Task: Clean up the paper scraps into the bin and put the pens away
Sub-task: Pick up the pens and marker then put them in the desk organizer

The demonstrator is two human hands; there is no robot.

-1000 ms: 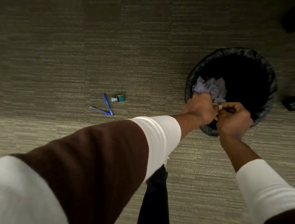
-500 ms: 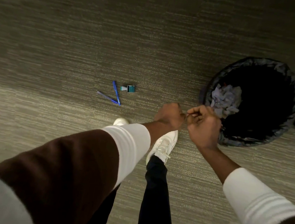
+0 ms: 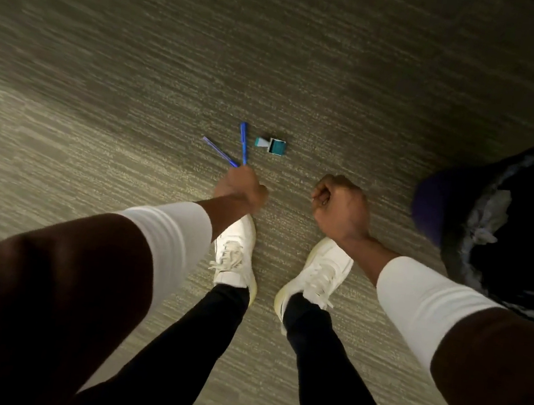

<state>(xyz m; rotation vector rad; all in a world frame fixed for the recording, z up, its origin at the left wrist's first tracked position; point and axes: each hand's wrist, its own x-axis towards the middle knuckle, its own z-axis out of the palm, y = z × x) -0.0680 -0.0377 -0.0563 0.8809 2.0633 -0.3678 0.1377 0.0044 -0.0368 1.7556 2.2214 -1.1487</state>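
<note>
The two blue pens point(image 3: 237, 149) lie in a V on the carpet point(image 3: 101, 114), tips converging just ahead of the nearer, curled, seemingly empty left hand point(image 3: 242, 187); the right hand point(image 3: 339, 207) is a loose fist.

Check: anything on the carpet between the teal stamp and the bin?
Head view: bare carpet between the teal stamp and the bin; the right hand hovers nearer the camera.

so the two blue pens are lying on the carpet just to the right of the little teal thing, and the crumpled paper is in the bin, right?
Not quite: the head view shows the two blue pens on the carpet just to the left of the little teal thing, not to its right. The rest holds: the crumpled paper is in the bin.
</note>
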